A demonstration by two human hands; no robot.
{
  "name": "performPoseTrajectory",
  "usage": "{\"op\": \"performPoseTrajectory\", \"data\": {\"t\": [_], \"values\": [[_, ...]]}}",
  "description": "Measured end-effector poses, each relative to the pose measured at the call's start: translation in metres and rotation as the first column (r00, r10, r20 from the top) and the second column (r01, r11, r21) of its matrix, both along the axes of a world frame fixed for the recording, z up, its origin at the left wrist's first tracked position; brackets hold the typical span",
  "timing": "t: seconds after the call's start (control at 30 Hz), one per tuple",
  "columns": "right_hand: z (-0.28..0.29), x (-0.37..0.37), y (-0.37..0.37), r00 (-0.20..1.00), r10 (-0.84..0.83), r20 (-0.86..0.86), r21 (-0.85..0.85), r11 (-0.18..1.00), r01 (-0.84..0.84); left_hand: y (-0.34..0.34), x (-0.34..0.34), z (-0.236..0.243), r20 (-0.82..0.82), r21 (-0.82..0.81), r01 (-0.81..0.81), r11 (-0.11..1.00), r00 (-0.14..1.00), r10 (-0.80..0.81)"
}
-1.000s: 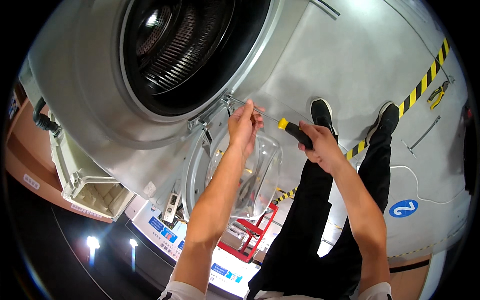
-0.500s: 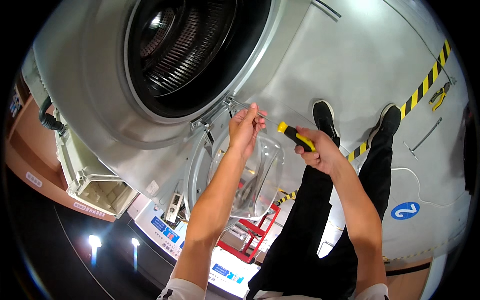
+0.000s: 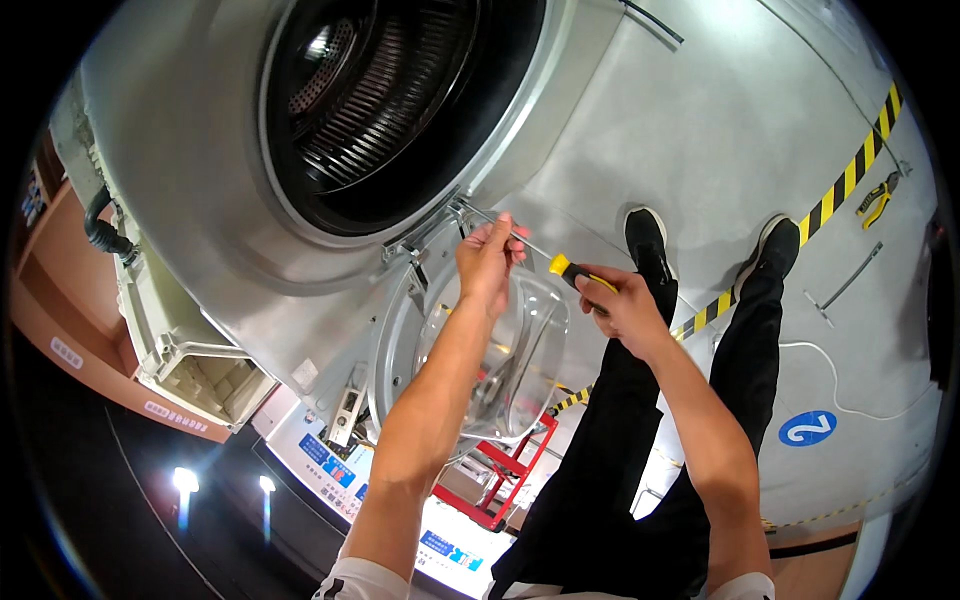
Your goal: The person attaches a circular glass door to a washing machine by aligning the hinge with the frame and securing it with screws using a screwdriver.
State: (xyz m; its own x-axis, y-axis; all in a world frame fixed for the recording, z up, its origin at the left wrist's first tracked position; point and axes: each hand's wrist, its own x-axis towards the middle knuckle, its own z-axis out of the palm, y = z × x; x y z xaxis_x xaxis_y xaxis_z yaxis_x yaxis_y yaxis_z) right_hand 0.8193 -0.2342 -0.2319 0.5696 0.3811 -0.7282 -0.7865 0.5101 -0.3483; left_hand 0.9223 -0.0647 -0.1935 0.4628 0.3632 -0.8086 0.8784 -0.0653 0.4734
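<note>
A yellow-and-black screwdriver (image 3: 562, 267) is gripped by its handle in my right hand (image 3: 628, 312). My left hand (image 3: 487, 262) pinches the metal shaft partway along, its fingers closed. The shaft's tip reaches the door hinge (image 3: 460, 205) at the lower rim of a grey front-loading washing machine (image 3: 200, 200); whether it sits in a screw is too small to tell. Below the hinge hangs the swung-out round door with its clear glass bowl (image 3: 540, 350), partly behind my left forearm. Inside the opening, the metal drum (image 3: 385, 110) shows.
Pliers (image 3: 878, 200) and a T-shaped metal tool (image 3: 850, 278) lie on the grey floor at the right, near black-and-yellow tape (image 3: 850, 180) and a white cable (image 3: 835, 375). A red metal frame (image 3: 500, 490) stands below the door. A cream plastic part (image 3: 190, 370) juts out at left.
My right hand has turned around the screwdriver handle and shifted slightly left and up. The left hand stays on the shaft, and the tip remains at the hinge.
</note>
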Motion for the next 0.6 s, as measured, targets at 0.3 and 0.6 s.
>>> {"op": "performPoseTrajectory", "data": {"t": [0.3, 0.6], "values": [[0.011, 0.0, 0.0, 0.818, 0.256, 0.516, -0.691, 0.688, 0.22, 0.0, 0.003, 0.007, -0.008, 0.015, -0.034, 0.999, 0.999, 0.034], [-0.005, 0.009, 0.002, 0.995, 0.067, -0.078, 0.069, 0.996, -0.062, 0.004, -0.004, -0.001, 0.012, 0.039, -0.019, 0.999, 1.0, 0.019]]}}
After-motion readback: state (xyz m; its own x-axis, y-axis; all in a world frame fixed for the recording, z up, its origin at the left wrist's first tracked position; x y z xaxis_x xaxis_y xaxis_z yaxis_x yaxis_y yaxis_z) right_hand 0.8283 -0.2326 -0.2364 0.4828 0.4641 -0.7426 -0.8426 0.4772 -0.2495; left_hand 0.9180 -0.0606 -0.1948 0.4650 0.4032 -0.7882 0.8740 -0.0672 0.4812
